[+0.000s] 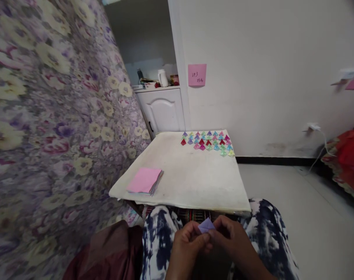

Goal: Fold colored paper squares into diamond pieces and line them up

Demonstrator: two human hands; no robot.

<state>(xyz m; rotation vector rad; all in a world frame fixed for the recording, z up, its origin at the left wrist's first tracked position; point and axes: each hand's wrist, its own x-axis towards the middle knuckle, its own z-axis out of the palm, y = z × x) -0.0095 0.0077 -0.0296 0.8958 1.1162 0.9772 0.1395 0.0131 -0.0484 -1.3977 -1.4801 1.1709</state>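
The left hand and right hand are pinching a folded purple paper between them, just short of the cloth-covered table — fingers clamped on it. A slackening pinch could be risking sprung creases; uneven pressure, a skewed point. Farther off, a pink note on the wall is showing "243" — its lower line unclear.

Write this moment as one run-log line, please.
Left hand, right hand: holding purple paper | paper stack: on table | folded papers: table's far side

Lower part of the purple paper behind fingers, red cloth cropped at right
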